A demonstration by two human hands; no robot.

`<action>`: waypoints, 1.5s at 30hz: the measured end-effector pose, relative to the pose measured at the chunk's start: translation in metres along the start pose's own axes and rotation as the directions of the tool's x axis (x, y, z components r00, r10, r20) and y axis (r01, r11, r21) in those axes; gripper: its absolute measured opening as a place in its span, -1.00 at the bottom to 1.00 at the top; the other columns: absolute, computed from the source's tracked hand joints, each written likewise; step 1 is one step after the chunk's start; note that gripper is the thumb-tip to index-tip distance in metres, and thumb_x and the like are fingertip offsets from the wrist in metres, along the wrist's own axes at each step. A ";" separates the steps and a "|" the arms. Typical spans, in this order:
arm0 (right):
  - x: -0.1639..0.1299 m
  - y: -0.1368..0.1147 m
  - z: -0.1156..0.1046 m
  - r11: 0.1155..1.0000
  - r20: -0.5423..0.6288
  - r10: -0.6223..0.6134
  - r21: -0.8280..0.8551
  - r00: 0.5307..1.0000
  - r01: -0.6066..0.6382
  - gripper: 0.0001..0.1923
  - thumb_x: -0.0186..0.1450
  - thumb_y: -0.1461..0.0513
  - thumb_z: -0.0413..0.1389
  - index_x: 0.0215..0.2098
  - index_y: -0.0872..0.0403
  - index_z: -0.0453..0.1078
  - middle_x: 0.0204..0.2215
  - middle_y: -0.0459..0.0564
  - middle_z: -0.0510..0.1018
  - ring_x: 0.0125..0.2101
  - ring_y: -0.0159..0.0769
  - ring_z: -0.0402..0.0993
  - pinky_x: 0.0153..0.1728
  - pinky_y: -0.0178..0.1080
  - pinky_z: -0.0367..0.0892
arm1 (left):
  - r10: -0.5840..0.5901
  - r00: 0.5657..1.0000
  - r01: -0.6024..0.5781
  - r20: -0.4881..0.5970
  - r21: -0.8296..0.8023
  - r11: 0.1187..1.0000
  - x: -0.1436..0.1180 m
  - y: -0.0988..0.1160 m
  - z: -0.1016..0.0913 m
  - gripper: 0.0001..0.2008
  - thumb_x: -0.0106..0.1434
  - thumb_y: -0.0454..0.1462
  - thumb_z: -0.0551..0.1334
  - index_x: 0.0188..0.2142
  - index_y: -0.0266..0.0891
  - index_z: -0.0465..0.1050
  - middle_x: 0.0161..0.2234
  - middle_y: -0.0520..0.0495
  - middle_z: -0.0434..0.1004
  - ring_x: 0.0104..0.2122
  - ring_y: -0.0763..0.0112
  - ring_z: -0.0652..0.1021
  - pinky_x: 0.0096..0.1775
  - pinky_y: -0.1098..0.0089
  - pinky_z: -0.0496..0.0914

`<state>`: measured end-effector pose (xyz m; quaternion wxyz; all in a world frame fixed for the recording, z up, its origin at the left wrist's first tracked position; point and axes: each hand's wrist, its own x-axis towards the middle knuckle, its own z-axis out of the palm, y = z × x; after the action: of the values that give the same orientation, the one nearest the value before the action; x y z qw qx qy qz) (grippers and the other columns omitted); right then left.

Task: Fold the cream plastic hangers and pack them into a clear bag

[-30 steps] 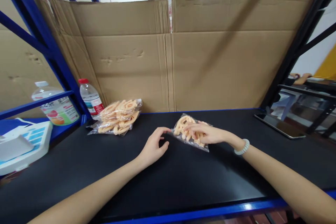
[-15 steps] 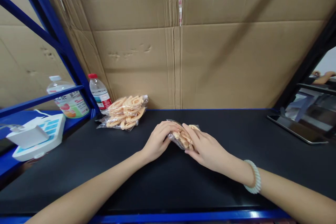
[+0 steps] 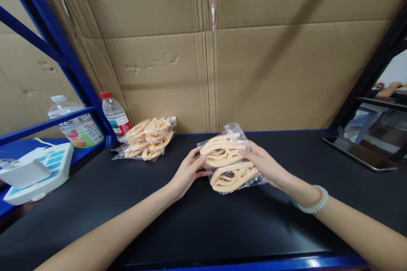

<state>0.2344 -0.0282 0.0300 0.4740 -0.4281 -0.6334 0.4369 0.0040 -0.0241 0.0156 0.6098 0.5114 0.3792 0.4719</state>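
The work surface was a black table (image 3: 95, 203) with a blue front edge, set inside a blue metal rack (image 3: 68, 65). Flattened brown cardboard sheets (image 3: 254, 72) stood along the back of it like a wall, creased and dented in places, with a narrow gap between the two main panels. Above them a strip of ceiling light showed.

Near the middle of the table, the person held a clear plastic bag of peach-coloured curved pieces (image 3: 227, 163), lifted and tilted up so that its flat face turned toward them. The left hand (image 3: 187, 173) gripped the bag's left edge with fingers curled round it, and the right hand (image 3: 265, 167) was closed on its right side, fingers spread across the plastic. A pale beaded bracelet (image 3: 314, 203) sat on the right wrist.

Further back and to the left, a stack of similar filled bags (image 3: 146, 137) lay flat on the table, close to the cardboard and well apart from the held one. Just beside that stack stood a small water bottle with a red cap (image 3: 115, 114), and beyond the rack's upright a larger bottle with a white cap (image 3: 76, 125) sat on the neighbouring blue shelf. A white device with blue keys (image 3: 34, 171) rested at the far left. On the right, a dark tablet (image 3: 359, 152) lay flat near the table's edge, and beyond it another person's arm (image 3: 388, 89) showed at the next bench.
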 end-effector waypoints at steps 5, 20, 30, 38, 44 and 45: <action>0.005 0.018 -0.005 0.932 0.097 0.069 -0.360 0.993 -0.030 -0.75 0.26 0.08 0.03 -0.22 0.09 0.31 -0.29 0.04 0.51 -0.23 -0.15 0.45 -0.14 -0.06 0.36 | 0.025 0.997 -0.015 -0.066 0.148 0.989 -0.001 0.000 0.000 -0.44 0.07 -0.11 0.36 0.00 -0.24 0.24 -0.32 -0.04 0.50 -0.44 0.44 0.49 -0.51 0.50 0.40; -0.015 -0.013 0.002 0.517 0.065 -0.157 -0.845 0.985 0.139 -0.63 0.18 0.27 0.00 -0.02 0.04 0.15 -0.44 -0.09 0.44 -0.47 -0.30 0.40 -0.48 -0.32 0.17 | -0.081 0.984 0.106 -0.159 0.154 0.982 0.002 0.013 -0.004 -0.31 0.16 -0.38 0.28 0.24 -0.22 0.07 0.04 -0.24 0.38 -0.31 0.43 0.57 -0.22 0.40 0.47; 0.002 -0.002 -0.049 0.402 0.127 -0.270 -0.886 0.954 0.232 -0.54 0.14 0.37 0.02 0.02 0.04 0.30 -0.13 0.11 0.46 -0.12 -0.05 0.39 -0.17 -0.04 0.34 | -0.261 0.948 0.235 -0.184 -0.150 0.960 0.006 0.010 -0.010 -0.49 0.07 -0.49 0.34 0.03 -0.42 0.31 -0.14 -0.27 0.54 -0.33 0.43 0.59 -0.23 0.48 0.49; 0.002 -0.003 -0.034 0.508 0.491 -0.249 -0.668 0.835 0.544 -0.70 0.22 0.47 -0.14 -0.32 0.09 0.36 -0.36 0.01 0.46 -0.35 -0.27 0.39 -0.28 -0.22 0.34 | -0.210 0.976 0.210 -0.051 -0.009 0.978 0.004 0.015 -0.010 -0.44 0.09 -0.43 0.33 0.10 -0.22 0.31 -0.19 -0.10 0.55 -0.30 0.47 0.56 -0.19 0.45 0.47; 0.008 0.012 -0.046 0.488 0.349 -0.241 -0.763 0.906 0.424 -0.80 0.13 0.48 -0.06 -0.46 0.06 0.24 -0.47 -0.08 0.36 -0.46 -0.34 0.26 -0.41 -0.30 0.21 | -0.141 0.990 0.124 0.027 0.323 0.938 0.000 0.016 -0.005 -0.32 0.08 -0.28 0.35 0.18 -0.19 0.20 -0.37 0.02 0.50 -0.47 0.51 0.51 -0.28 0.41 0.44; 0.010 0.015 -0.048 0.493 0.365 -0.209 -0.762 0.908 0.420 -0.81 0.12 0.47 -0.03 -0.48 0.06 0.23 -0.49 -0.09 0.36 -0.47 -0.34 0.26 -0.40 -0.30 0.21 | -0.116 0.993 0.103 0.017 0.342 0.934 0.000 0.014 -0.003 -0.36 0.07 -0.27 0.35 0.14 -0.22 0.24 -0.37 0.02 0.50 -0.48 0.51 0.50 -0.29 0.40 0.44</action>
<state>0.2816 -0.0080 0.0257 0.2141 -0.4238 -0.8792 0.0386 -0.0019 -0.0230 0.0288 0.5442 0.5961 0.4717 0.3550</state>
